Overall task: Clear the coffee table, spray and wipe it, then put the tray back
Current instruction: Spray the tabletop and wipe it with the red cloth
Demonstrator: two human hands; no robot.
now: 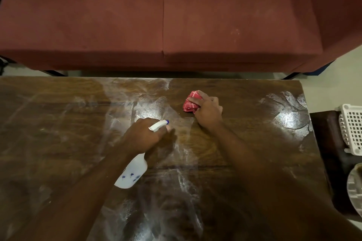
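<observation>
Head view, table: the dark wooden table fills the lower half; its top carries pale wet streaks and smears, heaviest at the far right corner and down the middle
Left hand: the left hand grips the neck of a white spray bottle, fingers curled round the trigger head; the bottle is tilted over the table, body back toward the person, and its blue-tipped nozzle aims forward and right
Right hand: the right hand has its fingers closed over a bunched red cloth, pressing it onto the table right of centre, near the far edge
Spacing: nozzle and cloth are near each other but apart
Beyond the table: a red sofa runs along the far side
Right of the table: a white slotted basket sits on a dark side stand; below it a round grey object is cut off by the frame edge, and I cannot tell if it is the tray
Step in hand: spray and wipe, judging by the wet top; clearing looks done
Progress: roughly midway; the tray is not yet back
Next move: likely a squeeze of the trigger at a drier patch, then broad overlapping strokes with the cloth – firm, flat pressure, carried to the edges so that no streaks remain
</observation>
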